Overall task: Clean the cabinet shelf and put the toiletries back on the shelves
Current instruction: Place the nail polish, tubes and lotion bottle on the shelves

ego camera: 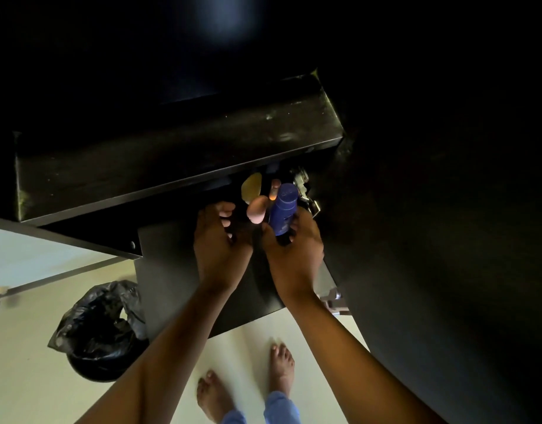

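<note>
Fingers (289,232) of the right hand (294,249) curl round the lower end of a blue bottle (282,214), holding it upright at the centre of the frame, just right of the left hand (219,240). Left fingers (225,214) are loosely bent and spread, gripping nothing that can be made out. Between the 2 hands sits a pink object (256,211), too dim to identify, and just above it a yellow item (252,185) lies under the edge of the dark shelf (171,166) that runs across the middle of the frame. A metal hinge (304,191) shows right of the bottle. At lower left stands a bin (101,328) lined with a black bag, on the pale floor (28,362). 2 bare feet (282,367) show at the bottom centre.
</note>
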Demonstrator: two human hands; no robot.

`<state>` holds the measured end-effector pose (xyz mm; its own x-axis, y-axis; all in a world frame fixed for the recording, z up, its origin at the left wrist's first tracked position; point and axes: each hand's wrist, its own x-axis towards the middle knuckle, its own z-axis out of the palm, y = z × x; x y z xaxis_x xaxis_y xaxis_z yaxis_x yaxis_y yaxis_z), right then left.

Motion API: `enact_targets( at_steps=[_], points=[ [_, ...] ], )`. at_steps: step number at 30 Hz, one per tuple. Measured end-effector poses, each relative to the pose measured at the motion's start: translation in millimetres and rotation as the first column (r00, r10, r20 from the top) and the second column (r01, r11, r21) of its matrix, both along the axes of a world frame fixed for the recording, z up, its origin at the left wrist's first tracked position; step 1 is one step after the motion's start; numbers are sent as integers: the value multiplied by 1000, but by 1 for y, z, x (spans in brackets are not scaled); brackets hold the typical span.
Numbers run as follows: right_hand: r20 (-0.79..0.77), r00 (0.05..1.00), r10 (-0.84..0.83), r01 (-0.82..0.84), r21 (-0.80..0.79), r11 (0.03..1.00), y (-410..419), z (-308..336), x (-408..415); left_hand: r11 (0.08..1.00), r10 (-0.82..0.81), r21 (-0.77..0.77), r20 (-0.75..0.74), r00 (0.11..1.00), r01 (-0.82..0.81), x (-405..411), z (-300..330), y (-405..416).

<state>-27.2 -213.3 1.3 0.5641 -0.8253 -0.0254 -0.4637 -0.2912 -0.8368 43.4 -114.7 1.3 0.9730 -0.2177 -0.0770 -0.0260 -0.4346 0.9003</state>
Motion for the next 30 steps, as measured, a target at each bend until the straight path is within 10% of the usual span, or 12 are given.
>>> enact_targets(
  at_steps=[11, 18, 30],
  points=[
    [153, 986, 59, -61, 6, 998, 43, 131, -31, 935, -244, -215, 195, 950, 284, -47, 145, 50],
    [182, 958, 221, -148, -345, 927, 51, 199, 10, 985, -76, -117, 352, 933, 124, -12, 212, 56],
    [72, 920, 385, -353, -270, 896, 33, 213, 88, 997, 47, -66, 244, 969, -32, 70, 214, 38]
  ],
)
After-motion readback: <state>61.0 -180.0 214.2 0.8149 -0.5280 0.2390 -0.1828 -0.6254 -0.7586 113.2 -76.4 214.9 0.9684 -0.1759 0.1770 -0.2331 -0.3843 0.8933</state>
